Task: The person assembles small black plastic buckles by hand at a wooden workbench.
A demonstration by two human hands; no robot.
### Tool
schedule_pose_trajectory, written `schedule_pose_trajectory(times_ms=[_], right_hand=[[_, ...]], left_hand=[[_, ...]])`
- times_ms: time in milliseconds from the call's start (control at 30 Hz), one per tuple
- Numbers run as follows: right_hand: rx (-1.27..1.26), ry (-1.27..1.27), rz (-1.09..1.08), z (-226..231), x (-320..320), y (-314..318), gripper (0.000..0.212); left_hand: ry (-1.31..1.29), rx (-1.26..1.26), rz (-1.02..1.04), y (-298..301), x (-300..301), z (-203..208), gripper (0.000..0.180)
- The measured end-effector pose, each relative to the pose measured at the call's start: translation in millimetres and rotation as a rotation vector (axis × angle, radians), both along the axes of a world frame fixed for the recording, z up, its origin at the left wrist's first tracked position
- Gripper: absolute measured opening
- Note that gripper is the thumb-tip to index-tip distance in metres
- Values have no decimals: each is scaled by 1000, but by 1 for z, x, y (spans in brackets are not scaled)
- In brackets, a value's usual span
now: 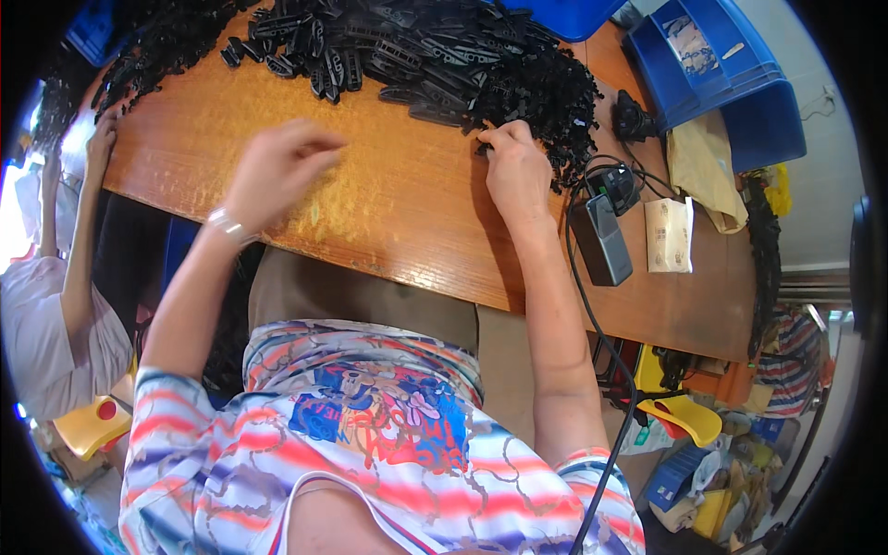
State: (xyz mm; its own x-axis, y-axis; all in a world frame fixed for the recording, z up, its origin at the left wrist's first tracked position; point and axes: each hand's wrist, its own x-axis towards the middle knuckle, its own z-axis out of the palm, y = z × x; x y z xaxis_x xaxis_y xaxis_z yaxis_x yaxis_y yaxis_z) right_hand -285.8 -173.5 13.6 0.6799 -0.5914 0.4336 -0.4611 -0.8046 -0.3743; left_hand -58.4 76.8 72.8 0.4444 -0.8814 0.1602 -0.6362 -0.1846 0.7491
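Note:
My left hand is above the wooden table, smeared by motion. Its fingers point right, and I see nothing in them; whether they are closed is unclear. My right hand rests at the near edge of a heap of small black parts, thumb and fingers pinched together. A small dark piece shows at its fingertips, too small to make out fully. Left of that heap lies a pile of long black plastic pieces with slots, spread toward the far side of the table.
A grey power bank with black cables sits right of my right forearm, beside a small paper packet. Blue bins stand at the far right. Another person's arm reaches onto the table's left end, near more black parts.

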Motion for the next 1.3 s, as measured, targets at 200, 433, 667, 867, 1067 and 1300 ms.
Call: schedule_pose_trajectory(times_ms=[200, 433, 667, 867, 1067, 1300], right_hand=[[-42, 102, 32, 1, 6, 11, 9], [0, -22, 183, -5, 6, 30, 12], [52, -69, 214, -3, 12, 36, 15], [48, -4, 210, 2, 14, 42, 10], [132, -8, 221, 0, 12, 41, 12], [327, -143, 229, 4, 17, 49, 15]], left_hand=[[-491, -97, 10, -128, -20, -56, 27], [-452, -91, 23, -121, -22, -60, 21], [-288, -88, 21, -86, -13, -69, 22], [-326, -82, 29, -73, -12, -70, 21], [-310, -96, 14, -66, -14, -71, 22], [-477, -379, -66, -67, -37, -53, 21]])
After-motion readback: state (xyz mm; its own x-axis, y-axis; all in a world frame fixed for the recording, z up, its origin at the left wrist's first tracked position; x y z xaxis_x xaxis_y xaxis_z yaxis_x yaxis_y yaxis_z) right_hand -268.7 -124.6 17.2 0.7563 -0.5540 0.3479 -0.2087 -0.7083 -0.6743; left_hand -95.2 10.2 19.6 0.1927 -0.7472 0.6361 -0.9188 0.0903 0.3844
